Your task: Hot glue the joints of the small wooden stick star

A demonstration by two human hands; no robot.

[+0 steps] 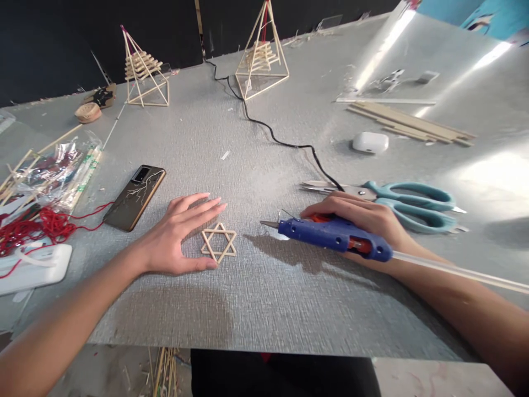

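At centre frame, a stick star (219,243) lies flat on the grey surface (264,309), the open left hand (177,237) touching its edge with the thumb; the right hand (363,220) grips a blue glue gun (330,234) just right, beside teal scissors (409,204).

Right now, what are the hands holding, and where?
The right hand holds the blue glue gun around its body. The left hand holds nothing, its thumb touching the stick star.

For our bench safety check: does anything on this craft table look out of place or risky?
The red string lies in a loose tangle at the left edge. The scissors rest open beside the right hand, which holds the glue gun.
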